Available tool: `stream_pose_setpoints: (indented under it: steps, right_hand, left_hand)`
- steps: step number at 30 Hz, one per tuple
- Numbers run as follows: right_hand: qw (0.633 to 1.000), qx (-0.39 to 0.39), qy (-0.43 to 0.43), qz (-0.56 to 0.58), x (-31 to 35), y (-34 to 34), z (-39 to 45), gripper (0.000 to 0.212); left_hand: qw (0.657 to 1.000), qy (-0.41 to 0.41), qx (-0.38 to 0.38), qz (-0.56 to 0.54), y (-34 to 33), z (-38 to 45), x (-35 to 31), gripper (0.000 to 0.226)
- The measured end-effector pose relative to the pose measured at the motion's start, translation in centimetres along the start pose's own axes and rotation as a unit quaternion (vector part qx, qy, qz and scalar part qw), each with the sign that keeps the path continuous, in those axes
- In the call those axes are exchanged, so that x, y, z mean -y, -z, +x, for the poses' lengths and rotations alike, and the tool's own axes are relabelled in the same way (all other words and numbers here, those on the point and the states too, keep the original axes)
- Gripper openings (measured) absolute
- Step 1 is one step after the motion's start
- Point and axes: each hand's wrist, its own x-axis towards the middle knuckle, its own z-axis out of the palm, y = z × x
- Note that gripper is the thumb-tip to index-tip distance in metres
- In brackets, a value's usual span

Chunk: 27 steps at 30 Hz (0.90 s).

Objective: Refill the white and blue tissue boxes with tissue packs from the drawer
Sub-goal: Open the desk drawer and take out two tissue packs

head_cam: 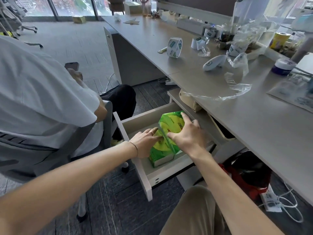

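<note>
In the open drawer (pixel 162 173) under the desk (pixel 254 119), both bare hands work at a cluster of green tissue packs. The right hand (pixel 189 138) lies spread over the upper pack (pixel 171 122), which stands tilted on edge; its fingers (pixel 185 117) reach across the pack's far top corner while the thumb presses the near face, so the hand is clamped on that pack. Just beside the right thumb, the left hand (pixel 145 141) rests its fingertips (pixel 156 133) on the lower pack (pixel 159 153), which lies flat on the drawer floor below and nearer than the tilted one. The left fingers are close together and laid flat; whether they grip the lower pack or only press on it cannot be told. A ring sits on one left finger and a thin bracelet (pixel 135 148) circles the left wrist.

Beyond the fingers, on the desk top, stand a roll of printed tape (pixel 174 47), a white oval device (pixel 214 62), crumpled clear plastic wrap (pixel 237 87) and a purple-and-white roll (pixel 282 67). Left of the left hand, another person in a white shirt (pixel 39 92) sits in a grey chair (pixel 33 158), holding a phone (pixel 72 66). Below the right forearm, a red and black bag (pixel 245 173) and a white power strip (pixel 271 199) lie on the floor under the desk.
</note>
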Motion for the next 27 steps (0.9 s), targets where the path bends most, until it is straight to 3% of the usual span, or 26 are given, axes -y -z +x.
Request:
stream_pose_setpoints:
  steps: [4, 8, 11, 14, 20, 27]
  right_hand:
    - [1.000, 0.027, 0.005, -0.012, -0.9, 2.6, -2.6, 0.100]
    - [0.999, 0.032, 0.015, -0.022, -2.1, 4.1, -4.4, 0.102]
    - [0.999, 0.031, 0.030, -0.015, -2.9, 5.0, -5.2, 0.103]
    - [0.999, 0.024, 0.048, -0.008, -3.4, 6.1, -5.6, 0.103]
    - [0.996, -0.005, 0.093, 0.014, -4.1, 9.2, -7.2, 0.104]
    - [0.991, -0.073, 0.107, 0.010, -5.5, 14.0, -9.3, 0.106]
  left_hand:
    - [0.983, -0.083, 0.032, 0.161, 0.7, 1.7, -1.0, 0.106]
    - [0.981, -0.094, 0.067, 0.156, 0.2, 2.5, -1.6, 0.106]
    - [0.988, -0.075, 0.017, 0.131, -0.1, 2.4, -1.4, 0.101]
    - [0.998, -0.017, -0.051, 0.036, 0.3, 1.9, -1.0, 0.099]
    - [0.980, 0.072, -0.153, -0.107, 2.0, -0.8, -0.8, 0.119]
    - [0.955, 0.041, -0.248, -0.157, 8.2, -3.8, -3.4, 0.111]
